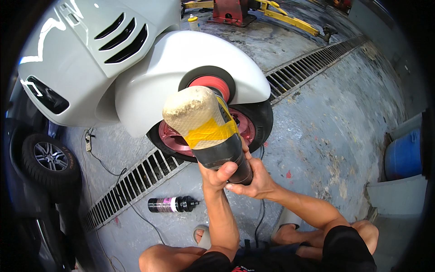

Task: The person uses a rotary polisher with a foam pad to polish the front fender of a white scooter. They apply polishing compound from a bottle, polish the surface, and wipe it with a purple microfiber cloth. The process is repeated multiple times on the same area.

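I hold a power polisher [208, 131] with both hands; its body is wrapped in a dusty cloth and yellow tape. My left hand [217, 174] grips the dark handle from the left. My right hand [253, 179] clasps the same handle from the right and below. The tool's red pad [209, 82] with a black backing presses against the white front fender [181, 63] of a scooter. Below the fender sits the scooter's black tyre with a pink rim [247, 124]. The white front body panel [81, 54] with dark vents rises at the upper left.
A black bottle with a pink label [171, 204] lies on the grey concrete floor by a long metal drain grate [131, 186]. A black cable [108, 170] runs across the floor. A car wheel [50, 156] is at left, a blue barrel [403, 154] at right, a yellow-armed lift [281, 13] at the back.
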Action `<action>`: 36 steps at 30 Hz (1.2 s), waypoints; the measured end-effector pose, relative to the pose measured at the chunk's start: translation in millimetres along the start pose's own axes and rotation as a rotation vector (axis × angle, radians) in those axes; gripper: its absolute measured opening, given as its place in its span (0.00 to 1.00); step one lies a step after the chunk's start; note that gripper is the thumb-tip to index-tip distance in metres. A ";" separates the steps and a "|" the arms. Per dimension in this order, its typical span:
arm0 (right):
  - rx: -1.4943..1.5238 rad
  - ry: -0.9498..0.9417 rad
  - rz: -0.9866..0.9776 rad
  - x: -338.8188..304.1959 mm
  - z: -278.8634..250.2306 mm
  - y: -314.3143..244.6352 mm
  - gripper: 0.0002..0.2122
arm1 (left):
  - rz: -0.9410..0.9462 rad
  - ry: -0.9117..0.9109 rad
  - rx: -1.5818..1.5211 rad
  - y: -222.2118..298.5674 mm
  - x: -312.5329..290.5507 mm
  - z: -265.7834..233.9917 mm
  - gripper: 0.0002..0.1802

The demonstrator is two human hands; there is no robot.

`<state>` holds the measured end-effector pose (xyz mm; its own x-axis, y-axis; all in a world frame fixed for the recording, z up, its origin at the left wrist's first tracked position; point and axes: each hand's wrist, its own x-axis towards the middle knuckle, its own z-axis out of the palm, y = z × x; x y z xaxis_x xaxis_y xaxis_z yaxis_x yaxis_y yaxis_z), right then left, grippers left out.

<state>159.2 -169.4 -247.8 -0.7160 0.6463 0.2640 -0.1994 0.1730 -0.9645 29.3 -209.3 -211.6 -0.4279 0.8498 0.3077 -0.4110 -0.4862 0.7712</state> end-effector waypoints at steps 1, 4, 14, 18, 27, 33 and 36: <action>0.004 -0.009 0.005 -0.8 -1.5 1.9 0.28 | 0.000 0.001 0.005 -1.2 -0.2 1.2 0.46; -0.003 -0.020 0.008 -2.9 -4.8 7.1 0.29 | -0.004 -0.009 0.042 -5.3 -0.3 2.1 0.46; 0.129 0.050 -0.001 -14.1 -12.9 24.6 0.30 | -0.032 -0.041 0.141 -24.4 -6.4 -2.2 0.34; 0.196 0.017 0.085 -18.1 -17.4 34.1 0.30 | -0.010 -0.049 0.192 -29.7 -6.2 -1.7 0.32; 0.221 0.048 0.040 -29.0 -35.1 57.3 0.29 | -0.012 -0.084 0.316 -44.2 -6.0 12.9 0.35; 0.315 -0.045 0.167 -37.4 -52.6 72.8 0.32 | -0.013 -0.087 0.471 -59.7 -8.2 22.8 0.44; 0.286 -0.017 0.127 -41.4 -61.4 80.8 0.33 | 0.002 -0.098 0.497 -68.1 -6.6 29.1 0.46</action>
<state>213.8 -136.5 -337.0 -0.7578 0.6365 0.1438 -0.2862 -0.1262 -0.9498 83.5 -175.9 -250.0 -0.3406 0.8757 0.3423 0.0332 -0.3527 0.9352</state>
